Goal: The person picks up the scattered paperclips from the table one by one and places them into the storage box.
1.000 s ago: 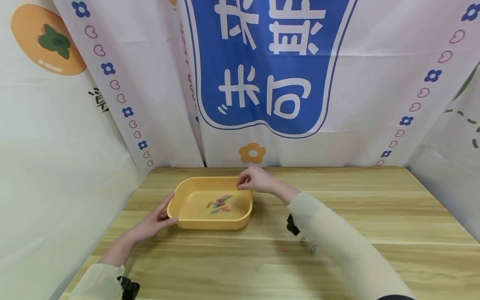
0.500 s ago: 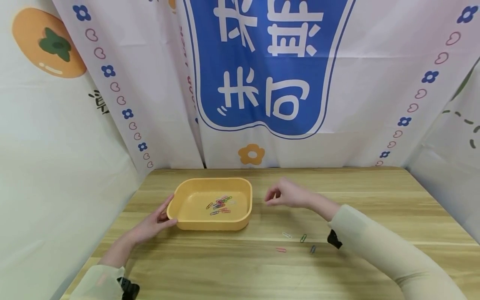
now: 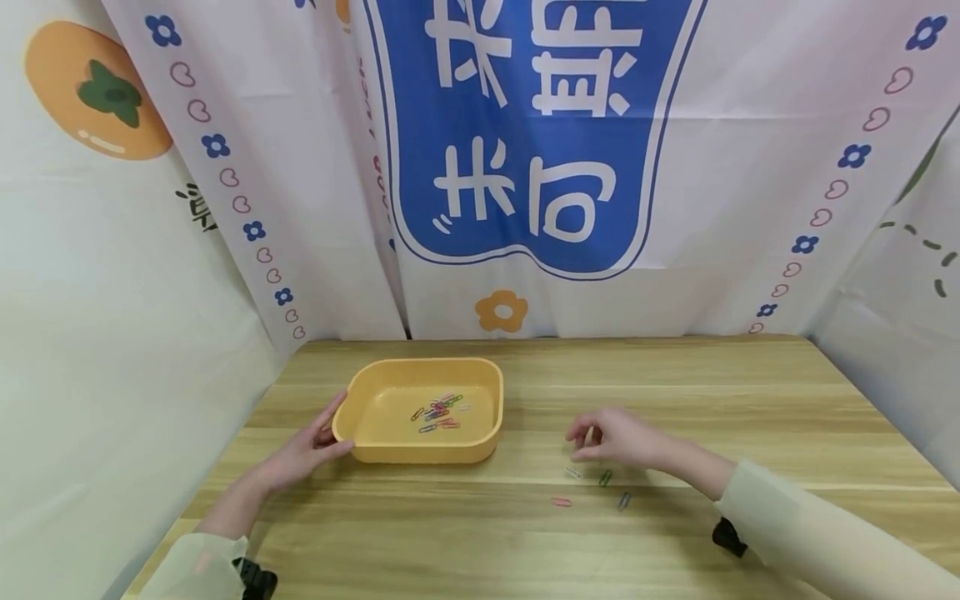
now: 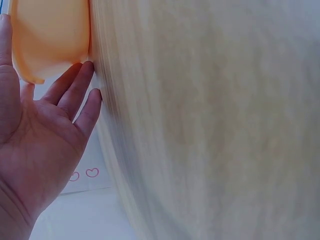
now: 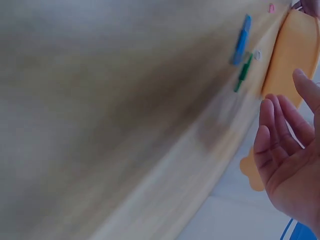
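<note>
My left hand (image 3: 303, 454) holds the left end of a yellow plastic tray (image 3: 423, 454), thumb at the near corner and fingers along the end wall. Several coloured paper clips (image 3: 437, 408) lie in a loose heap on the tray's floor. To the right of the tray, my right hand (image 3: 622, 437) hovers with loosely bent fingers and holds nothing. Just below it on the table are a white paper clip (image 3: 573, 472) and a green paper clip (image 3: 605, 477). Nearer to me lie a pink paper clip (image 3: 561, 502) and a blue paper clip (image 3: 624, 501).
The wood-grain table (image 3: 450, 533) runs back to a printed white cloth (image 3: 337, 208) with a blue sign-like panel. More cloth hangs along both sides. A small black device (image 3: 727, 537) is strapped at the right wrist, and a similar black device (image 3: 255, 577) at the left.
My right hand has moved from over the tray's right rim, rightward and toward me, to above the loose clips. My left hand and the tray have stayed put.
</note>
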{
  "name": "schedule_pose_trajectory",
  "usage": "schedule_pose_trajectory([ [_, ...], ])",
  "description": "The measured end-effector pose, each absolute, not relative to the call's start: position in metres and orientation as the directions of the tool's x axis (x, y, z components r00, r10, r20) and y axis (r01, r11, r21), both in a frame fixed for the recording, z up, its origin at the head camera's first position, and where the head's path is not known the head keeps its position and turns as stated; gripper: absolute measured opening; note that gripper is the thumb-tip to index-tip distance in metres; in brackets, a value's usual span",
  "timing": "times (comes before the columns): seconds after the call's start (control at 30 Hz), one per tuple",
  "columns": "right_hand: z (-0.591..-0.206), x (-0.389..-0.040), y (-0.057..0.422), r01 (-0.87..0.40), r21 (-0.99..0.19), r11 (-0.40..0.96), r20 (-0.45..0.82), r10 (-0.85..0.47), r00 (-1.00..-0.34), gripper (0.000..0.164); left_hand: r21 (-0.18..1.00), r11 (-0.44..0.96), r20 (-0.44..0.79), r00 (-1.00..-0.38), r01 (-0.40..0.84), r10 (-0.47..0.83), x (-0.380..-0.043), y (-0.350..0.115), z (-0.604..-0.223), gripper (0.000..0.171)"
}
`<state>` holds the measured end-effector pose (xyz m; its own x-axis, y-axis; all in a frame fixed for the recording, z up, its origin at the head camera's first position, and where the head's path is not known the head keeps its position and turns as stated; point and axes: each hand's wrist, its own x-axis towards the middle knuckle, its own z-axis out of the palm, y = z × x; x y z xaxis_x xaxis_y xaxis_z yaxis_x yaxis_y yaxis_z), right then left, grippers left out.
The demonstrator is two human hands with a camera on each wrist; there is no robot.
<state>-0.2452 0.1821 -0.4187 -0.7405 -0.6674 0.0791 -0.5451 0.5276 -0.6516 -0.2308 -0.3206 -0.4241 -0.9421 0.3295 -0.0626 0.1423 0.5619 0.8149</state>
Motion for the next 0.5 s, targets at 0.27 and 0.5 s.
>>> schedule_pose_trajectory([
  [0.27, -0.4273, -0.2365, 0.1937, -0.506, -0.673, 0.539, 0.038, -0.659, -0.751, 0.027, 0.819, 0.56, -0.08, -0.941, 0.125, 0.328, -0.2327, -0.3211, -0.4232, 0.085],
  [0.5, -0.4296, -0.2371, 0.1924, -0.525, -0.66, 0.538, 0.024, -0.683, -0.73, 0.025, 0.823, 0.553, -0.076, -0.94, 0.129, 0.334, -0.2329, -0.3223, -0.4256, 0.085],
])
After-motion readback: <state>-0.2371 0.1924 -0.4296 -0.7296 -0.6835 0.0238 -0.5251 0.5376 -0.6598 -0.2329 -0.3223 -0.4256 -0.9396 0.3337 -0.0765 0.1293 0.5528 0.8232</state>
